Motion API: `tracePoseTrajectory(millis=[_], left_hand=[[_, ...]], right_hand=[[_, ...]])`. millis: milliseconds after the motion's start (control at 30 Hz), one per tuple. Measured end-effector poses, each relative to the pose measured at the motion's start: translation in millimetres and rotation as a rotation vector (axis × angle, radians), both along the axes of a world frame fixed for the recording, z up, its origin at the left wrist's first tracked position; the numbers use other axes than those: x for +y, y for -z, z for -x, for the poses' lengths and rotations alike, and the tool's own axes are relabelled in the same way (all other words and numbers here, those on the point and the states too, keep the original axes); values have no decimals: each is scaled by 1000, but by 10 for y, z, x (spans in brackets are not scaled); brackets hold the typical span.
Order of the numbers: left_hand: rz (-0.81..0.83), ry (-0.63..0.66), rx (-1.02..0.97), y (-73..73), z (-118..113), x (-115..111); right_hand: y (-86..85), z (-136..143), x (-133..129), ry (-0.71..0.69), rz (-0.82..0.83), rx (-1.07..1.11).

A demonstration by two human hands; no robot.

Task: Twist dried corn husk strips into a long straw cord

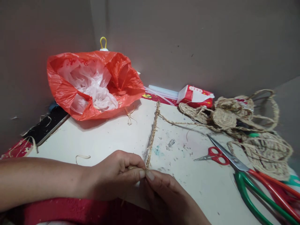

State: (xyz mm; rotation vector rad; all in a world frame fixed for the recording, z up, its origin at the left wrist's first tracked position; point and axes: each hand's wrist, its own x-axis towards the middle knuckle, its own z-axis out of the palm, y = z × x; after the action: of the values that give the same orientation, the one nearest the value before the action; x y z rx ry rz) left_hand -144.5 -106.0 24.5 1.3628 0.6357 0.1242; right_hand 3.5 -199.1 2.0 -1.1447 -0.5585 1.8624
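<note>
A braided straw cord (pixel 153 136) runs over the white tabletop from near its back edge down to my two hands. My left hand (pixel 122 173) is closed in a pinch on the cord's near end, with a bit of straw showing between its thumb and fingers. Against it, fingertips touching, my right hand (pixel 164 187) pinches the same end; its lower fingers are in shadow. From the cord's far end a thinner strand (pixel 182 123) leads right to coiled woven straw pieces (pixel 224 118).
Large scissors (pixel 236 162) with red and green handles and small red scissors (pixel 214 155) lie at right. A red plastic bag (pixel 126 81) holding white plastic stands back left, beside a black phone (pixel 50 125). A red tissue pack (pixel 195 96) and pale straws (pixel 162 91) lie by the wall.
</note>
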Motion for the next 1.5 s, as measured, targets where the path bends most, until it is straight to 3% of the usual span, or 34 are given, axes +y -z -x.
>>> tracePoseTrajectory(millis=[200,333,567,967,1133,1233,1367,1433,1500], left_hand=[[-294,65,120,-76,14,8],[-314,65,188,-97,8,-20],[-369,-9,172,-108,-17,-184],[-549,9,244,35,-58,-400],[-474,25,227,-170,59,-431],[-571,53,246,-364,215,-382],[-834,-204,192,-430,299,-281],[-752,-182,133,-347,238,-237],[-542,-70,74,-225,132,-206]], right_hand=[[-16,12,3,47,-78,-203],[30,-2,-14,76,-111,-369],[65,75,-58,152,-52,-239],[-2,199,-102,253,-68,-276],[32,207,-139,264,-67,-171],[67,170,-133,215,-74,-83],[56,103,-97,129,-118,-38],[37,74,-79,87,-115,-36],[20,48,-63,51,-126,-38]])
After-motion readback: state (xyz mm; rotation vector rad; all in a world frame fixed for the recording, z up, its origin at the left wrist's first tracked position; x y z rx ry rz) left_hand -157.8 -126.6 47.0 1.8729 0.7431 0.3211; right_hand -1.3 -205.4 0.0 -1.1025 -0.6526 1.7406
